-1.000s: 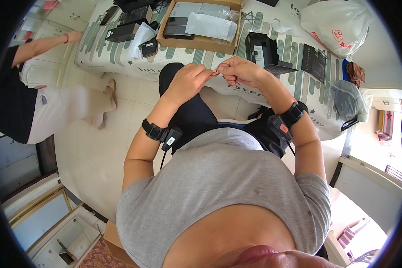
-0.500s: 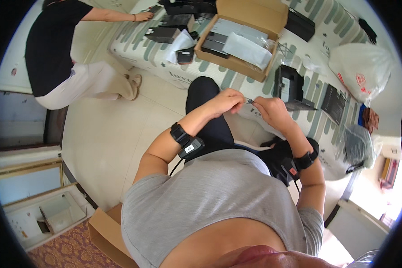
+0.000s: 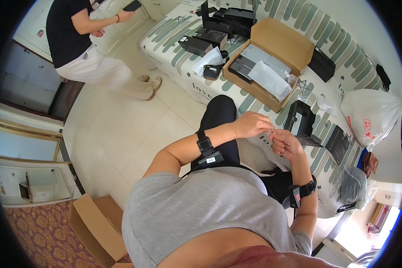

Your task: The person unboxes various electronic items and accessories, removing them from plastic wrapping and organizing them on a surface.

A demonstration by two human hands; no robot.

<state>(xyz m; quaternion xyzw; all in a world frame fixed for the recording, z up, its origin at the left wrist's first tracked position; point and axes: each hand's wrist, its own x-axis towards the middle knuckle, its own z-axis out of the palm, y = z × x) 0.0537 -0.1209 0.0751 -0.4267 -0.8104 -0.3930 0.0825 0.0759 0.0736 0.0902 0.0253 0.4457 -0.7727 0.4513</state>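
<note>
In front of me, over the near edge of the bed, my left hand [image 3: 253,125] and my right hand [image 3: 286,143] meet at the fingertips. Both are closed in a pinch, the right with its fingers curled in. A small thin dark piece [image 3: 272,131] shows between them, too small to name. Just beyond my right hand, an open black box [image 3: 299,117] lies on the bed, and a dark flat printed box [image 3: 337,145] is beside it. Further off to the left is an open cardboard carton [image 3: 250,92] holding grey boxes and a white pouch [image 3: 269,80].
The patterned bed [image 3: 183,82] also carries small black boxes [image 3: 195,45], a dark phone-like device [image 3: 211,72], a long black case [image 3: 321,64] and a white plastic bag [image 3: 370,116]. At far left stands another person [image 3: 71,35] with a dark flat object. An empty-looking carton [image 3: 98,228] sits lower left.
My hands have come closer together, hiding more of the small dark piece. The other person has lifted a hand off the bed, now with a dark flat object. The whole view has shifted.
</note>
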